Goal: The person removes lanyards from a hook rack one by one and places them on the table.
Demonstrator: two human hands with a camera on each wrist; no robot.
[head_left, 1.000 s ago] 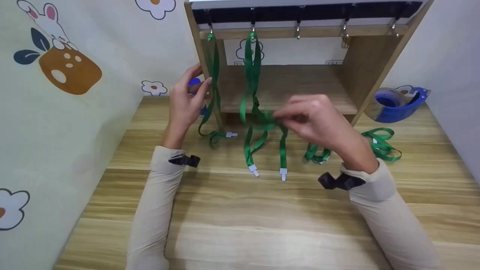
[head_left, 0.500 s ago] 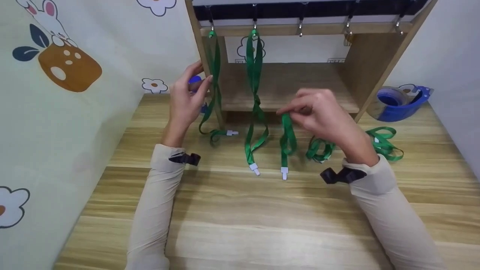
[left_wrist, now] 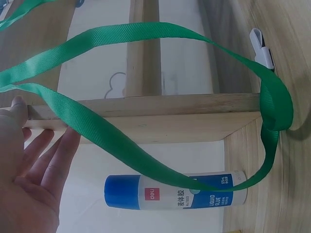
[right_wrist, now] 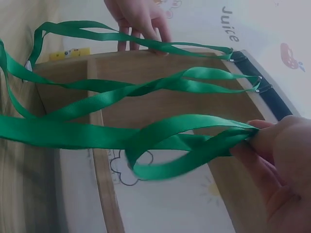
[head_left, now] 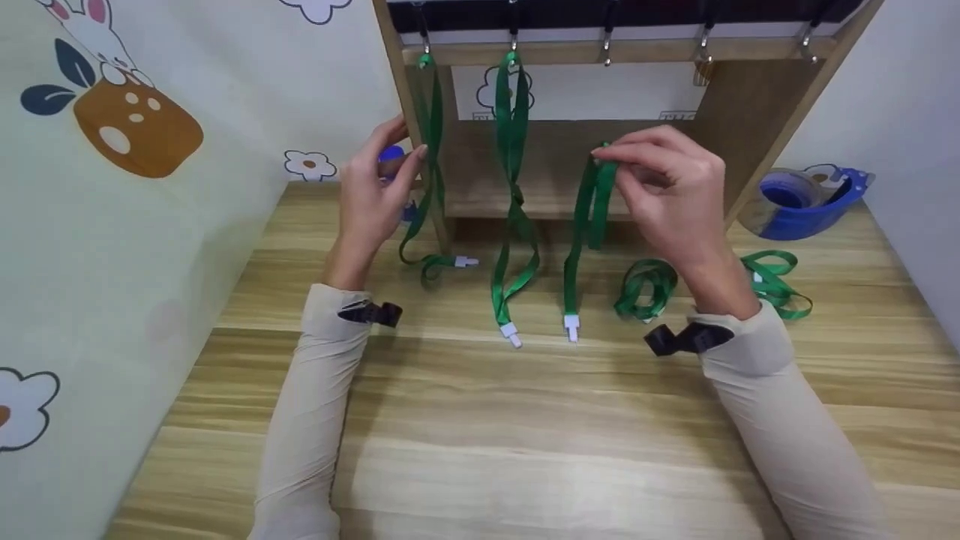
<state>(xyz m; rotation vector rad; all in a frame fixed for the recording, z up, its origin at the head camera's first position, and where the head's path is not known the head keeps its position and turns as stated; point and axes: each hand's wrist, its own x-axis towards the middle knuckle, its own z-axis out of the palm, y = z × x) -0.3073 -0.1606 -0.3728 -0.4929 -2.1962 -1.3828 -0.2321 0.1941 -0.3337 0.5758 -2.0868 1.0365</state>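
My right hand point(head_left: 679, 187) pinches the upper end of a green lanyard point(head_left: 581, 225) in front of the shelf's opening. The white clip point(head_left: 572, 326) at its lower end hangs low over the tabletop. In the right wrist view the held lanyard point(right_wrist: 63, 133) forms a loop. My left hand point(head_left: 375, 195) grips the side panel of the wooden rack point(left_wrist: 160, 107), thumb on one side and fingers on the other. Beside it, a lanyard point(head_left: 431, 127) hangs from the leftmost hook. Another lanyard point(head_left: 514, 142) hangs from the second hook, its clip near the table.
Several metal hooks line the dark rail; a bare hook point(head_left: 607, 52) is third from left. A coiled lanyard point(head_left: 646, 289) and another lanyard point(head_left: 780, 283) lie on the table at right. A blue tape dispenser point(head_left: 810, 202) and a glue bottle point(left_wrist: 170, 190) flank the rack.
My right hand has risen and moved right, lifting the lanyard so that it hangs lengthened from the fingertips. The left hand keeps its grip on the rack. The head view has shifted slightly.
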